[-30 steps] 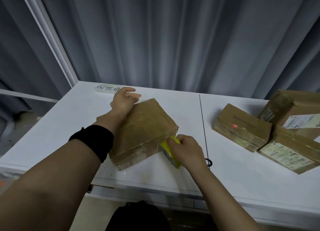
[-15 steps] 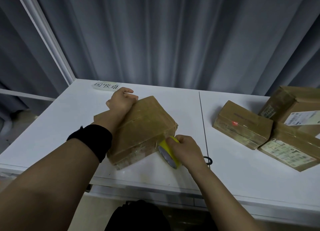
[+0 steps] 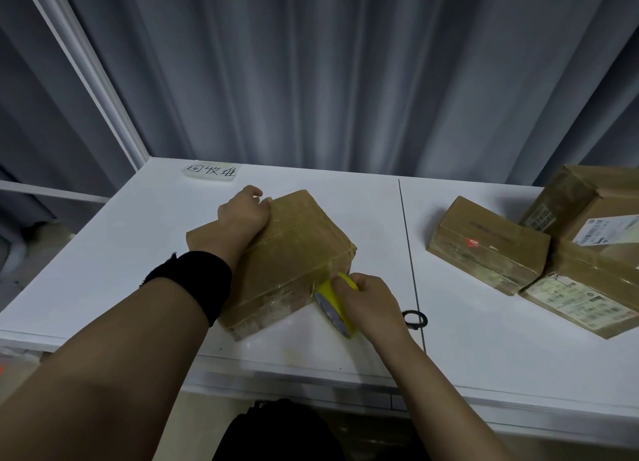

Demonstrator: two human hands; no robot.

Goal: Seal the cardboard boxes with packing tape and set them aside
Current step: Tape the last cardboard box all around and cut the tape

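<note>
Your left hand (image 3: pixel 242 213) curls over the far edge of the cardboard box (image 3: pixel 297 249) on the table (image 3: pixel 121 246). Your right hand (image 3: pixel 370 305) grips the yellow tape roll (image 3: pixel 333 308) against the box's near right corner. Other boxes (image 3: pixel 487 243) lie well to its right.

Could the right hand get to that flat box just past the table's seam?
Probably yes: only bare table lies between the right hand and the flat box, though it holds the tape roll.
</note>
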